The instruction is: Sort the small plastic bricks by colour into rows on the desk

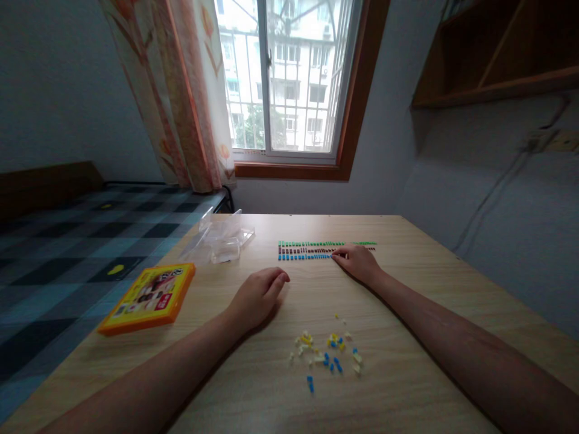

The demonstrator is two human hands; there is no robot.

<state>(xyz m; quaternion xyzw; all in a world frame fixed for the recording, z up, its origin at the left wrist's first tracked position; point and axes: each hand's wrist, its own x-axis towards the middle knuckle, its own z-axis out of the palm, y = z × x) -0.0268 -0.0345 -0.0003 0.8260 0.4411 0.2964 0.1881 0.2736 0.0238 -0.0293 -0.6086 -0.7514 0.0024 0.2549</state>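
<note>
Three rows of tiny bricks lie on the wooden table [429, 283]: a green row [316, 243], a dark brown row [307, 249] and a blue row [303, 257]. My right hand [357, 262] rests at the right end of the blue row, fingertips pinched together on a piece too small to make out. My left hand [257, 295] lies on the table in a loose fist, apart from the rows, and nothing shows in it. A loose scatter of yellow, white and blue bricks [328, 352] lies between my forearms.
A yellow and orange box [149, 298] lies near the table's left edge. Clear plastic trays [221, 238] sit at the back left. A bed with a checked cover [67, 253] stands left of the table. Window and curtain are behind; a wall runs along the right.
</note>
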